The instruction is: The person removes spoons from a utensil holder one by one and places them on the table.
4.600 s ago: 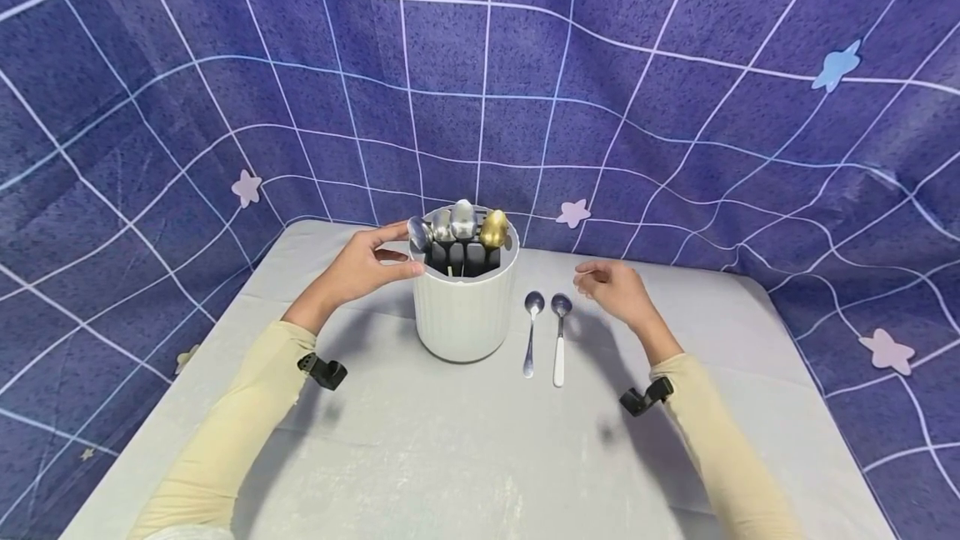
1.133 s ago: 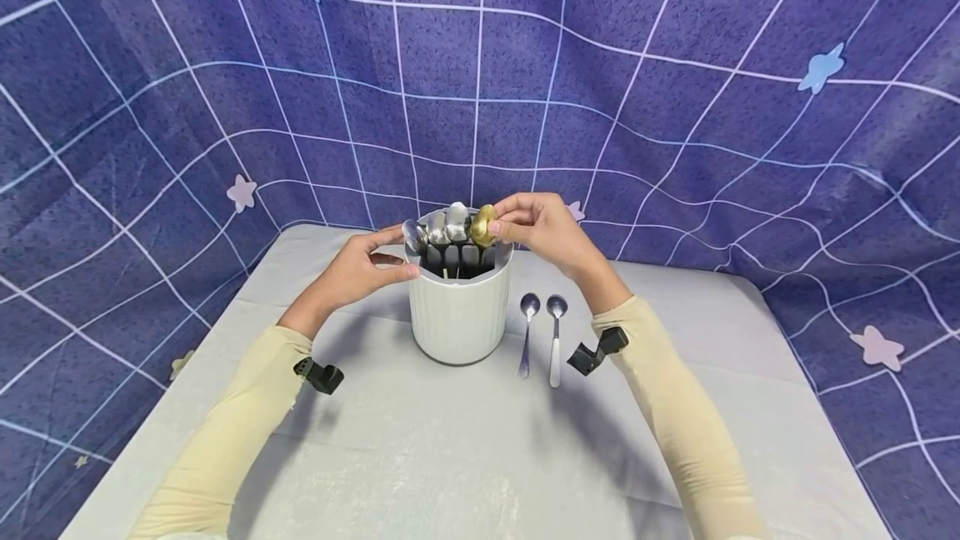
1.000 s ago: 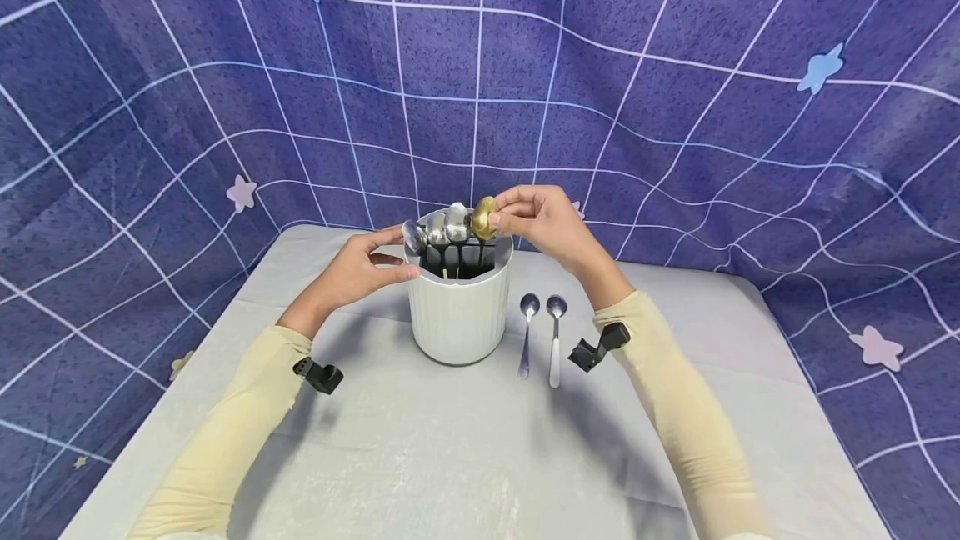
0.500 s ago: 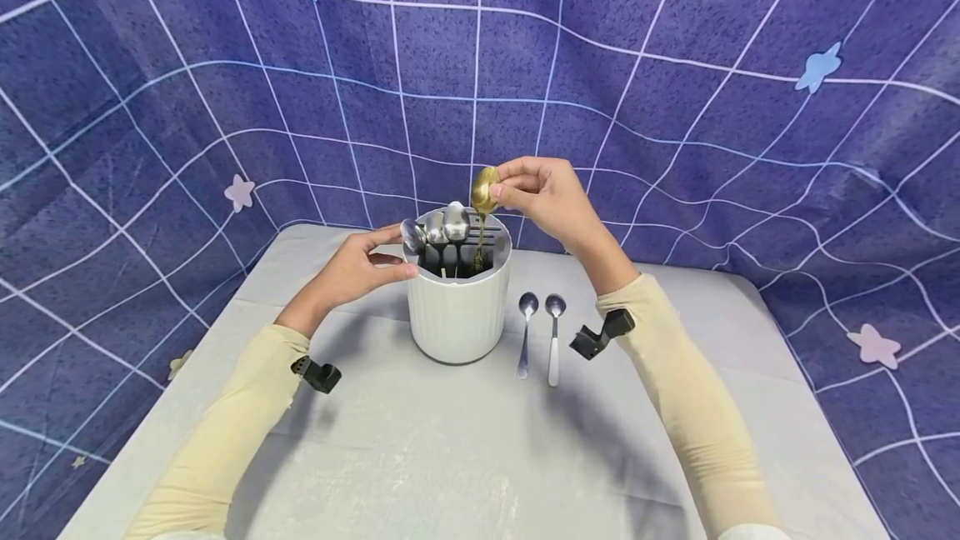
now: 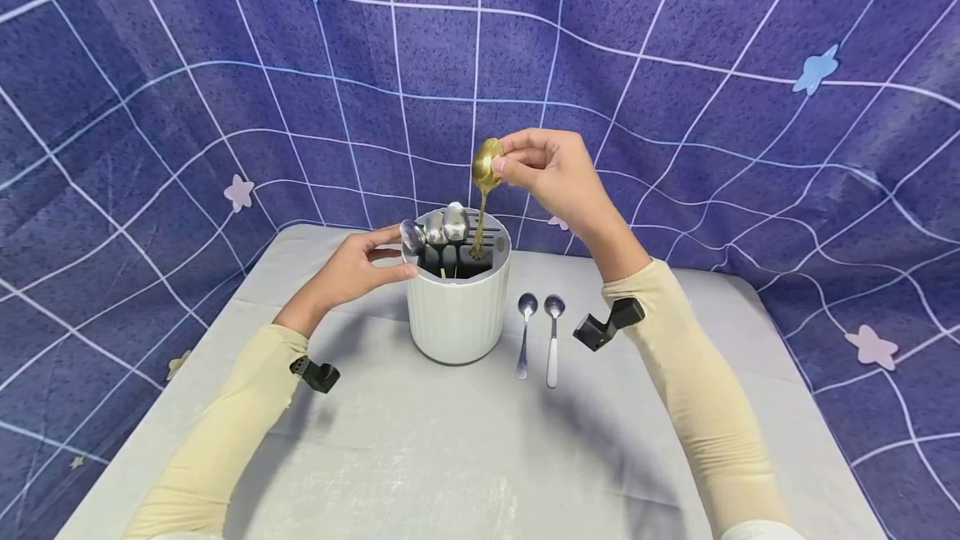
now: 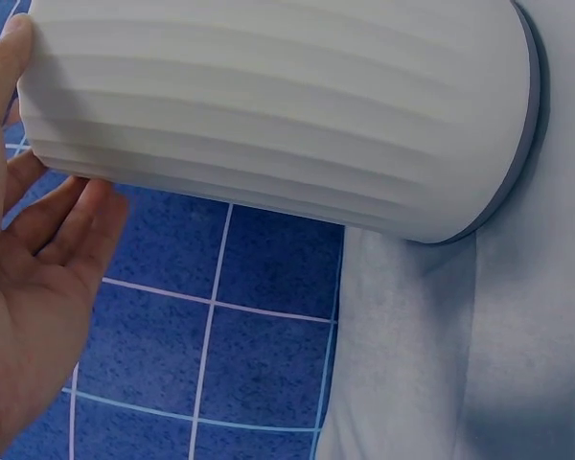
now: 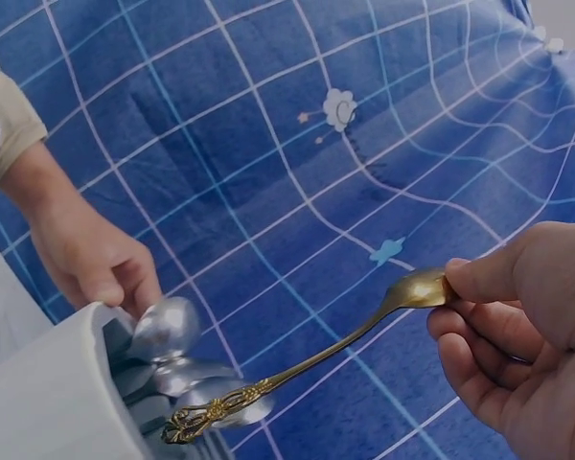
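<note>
Just above centre in the head view, the right hand [image 5: 551, 169] has its grip pinching the bowl of a gold spoon [image 5: 486, 167], handle pointing down at the white holder [image 5: 456, 319]. The left hand [image 5: 358, 271], at centre-left, grasps the holder's rim beside three silver spoons [image 5: 455, 225]. Two spoons [image 5: 552, 361] lie right of it on the tabletop [image 5: 420, 448].

The white container [image 5: 456, 319] hides the lower handles of the silver spoons [image 5: 455, 223].
</note>
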The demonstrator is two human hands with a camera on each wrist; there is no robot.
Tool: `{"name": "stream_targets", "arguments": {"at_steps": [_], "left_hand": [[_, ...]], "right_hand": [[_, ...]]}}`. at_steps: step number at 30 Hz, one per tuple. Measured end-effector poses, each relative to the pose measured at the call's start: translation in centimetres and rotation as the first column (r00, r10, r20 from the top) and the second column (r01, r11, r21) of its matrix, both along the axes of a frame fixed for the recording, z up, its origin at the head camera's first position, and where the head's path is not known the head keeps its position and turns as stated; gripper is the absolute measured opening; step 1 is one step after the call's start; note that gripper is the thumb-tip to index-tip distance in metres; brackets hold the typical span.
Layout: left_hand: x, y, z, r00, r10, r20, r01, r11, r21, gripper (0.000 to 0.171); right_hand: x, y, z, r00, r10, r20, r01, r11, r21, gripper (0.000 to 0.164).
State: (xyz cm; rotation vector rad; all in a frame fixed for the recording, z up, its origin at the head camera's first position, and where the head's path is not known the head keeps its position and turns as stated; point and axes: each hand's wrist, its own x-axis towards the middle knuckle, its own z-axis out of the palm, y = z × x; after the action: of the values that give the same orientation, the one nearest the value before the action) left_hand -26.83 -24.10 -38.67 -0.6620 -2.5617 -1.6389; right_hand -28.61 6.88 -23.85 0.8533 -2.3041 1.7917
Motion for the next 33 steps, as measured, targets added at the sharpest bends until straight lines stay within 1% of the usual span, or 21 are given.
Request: {"name": "stream_targets", "arguments": {"at_steps": [3, 8, 18, 22, 26, 33], "left_hand": [[0.0, 0.0, 0.1, 1.000, 0.016, 0.015, -0.016, 1.000, -0.025, 0.067], [0.0, 0.0, 0.2, 0.999, 0.038, 0.019, -0.037, 0.998, -0.060, 0.070], [0.0, -0.2, 0.0, 0.999, 0.041, 0.027, -0.039, 0.997, -0.066, 0.072], [0.0, -0.2, 0.0, 0.998, 0.045, 0.033, -0.043, 0.997, -0.062, 0.072], [0.1, -0.1, 0.1, 0.998, 0.042, 0.035, -0.040, 0.998, -0.057, 0.072], [0.2, 0.0, 0.3, 0.998, 0.053, 0.044, -0.050, 0.996, -0.069, 0.072]], "right_hand": [[0.1, 0.2, 0.5, 1.000, -0.014, -0.017, 0.014, 1.000, -0.015, 0.016], [0.6, 0.7, 1.3, 0.999, -0.022, -0.044, 0.020, 0.999, -0.046, 0.017], [1.5, 2.4, 2.3, 0.999, -0.030, -0.036, 0.027, 0.996, -0.091, 0.017], [1.8, 3.4, 2.3, 0.997, -0.068, -0.029, 0.066, 0.995, -0.075, 0.019], [2.0, 4.4, 1.8, 0.994, -0.110, -0.026, 0.109, 0.993, -0.043, 0.021], [2.0, 6.2, 0.3, 0.987, -0.159, -0.019, 0.159, 0.987, -0.017, 0.023]]}}
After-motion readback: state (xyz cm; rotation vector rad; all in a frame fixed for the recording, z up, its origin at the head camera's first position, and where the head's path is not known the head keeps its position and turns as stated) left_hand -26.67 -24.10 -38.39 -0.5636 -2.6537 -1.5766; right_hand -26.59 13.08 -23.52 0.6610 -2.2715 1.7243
